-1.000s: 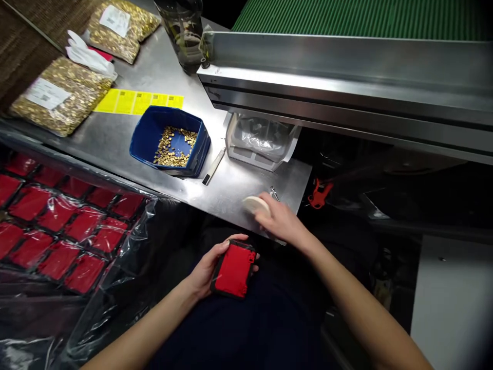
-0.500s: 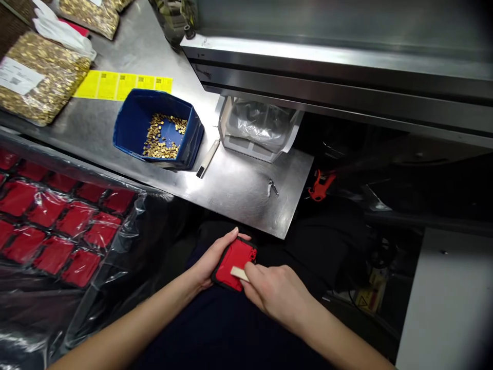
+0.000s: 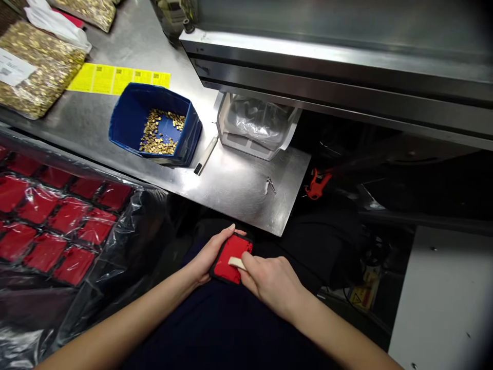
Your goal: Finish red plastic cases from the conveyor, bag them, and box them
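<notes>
My left hand point(image 3: 209, 255) is wrapped round the edge of a red plastic part with a black rim point(image 3: 227, 255), shaped like a phone case. It is held over my lap, below the steel table's edge. In my right hand point(image 3: 269, 280) is a flat cream-coloured stick point(image 3: 236, 263), gripped between thumb and fingers. The stick's blunt end lies over the red face; whether it presses on it I cannot tell. The lower right edge of the part is hidden behind my right fingers.
On the steel table point(image 3: 246, 198) stand a blue bin point(image 3: 129, 121) of small brass pieces and a grey bin point(image 3: 252, 146) with clear plastic. A pale-handled tool point(image 3: 207, 154) and yellow labels point(image 3: 103, 78) lie nearby. Red parts point(image 3: 63, 213) sit under plastic film at left. A metal beam point(image 3: 327, 85) overhangs.
The whole view has shifted slightly. Both hands keep their grips, and the stick stays over the red face with only a small change in its angle.
</notes>
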Demonstrator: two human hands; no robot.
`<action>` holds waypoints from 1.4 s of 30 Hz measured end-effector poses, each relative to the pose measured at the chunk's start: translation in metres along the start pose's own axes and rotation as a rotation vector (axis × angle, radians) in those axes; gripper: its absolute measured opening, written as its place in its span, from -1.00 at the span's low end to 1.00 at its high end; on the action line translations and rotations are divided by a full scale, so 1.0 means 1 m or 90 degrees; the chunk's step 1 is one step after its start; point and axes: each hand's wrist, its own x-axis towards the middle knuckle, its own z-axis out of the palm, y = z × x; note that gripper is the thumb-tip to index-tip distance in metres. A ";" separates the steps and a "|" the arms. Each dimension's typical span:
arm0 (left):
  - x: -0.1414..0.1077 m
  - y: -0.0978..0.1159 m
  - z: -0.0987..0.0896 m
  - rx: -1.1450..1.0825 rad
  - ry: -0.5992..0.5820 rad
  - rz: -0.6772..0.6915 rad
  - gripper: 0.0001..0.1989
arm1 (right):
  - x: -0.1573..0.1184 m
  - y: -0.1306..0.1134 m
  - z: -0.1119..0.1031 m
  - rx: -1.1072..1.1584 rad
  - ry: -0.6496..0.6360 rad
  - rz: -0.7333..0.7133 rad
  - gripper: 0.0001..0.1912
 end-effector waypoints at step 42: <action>0.007 -0.005 -0.002 0.033 0.012 0.012 -0.38 | -0.005 -0.014 0.008 -0.066 0.016 0.129 -0.89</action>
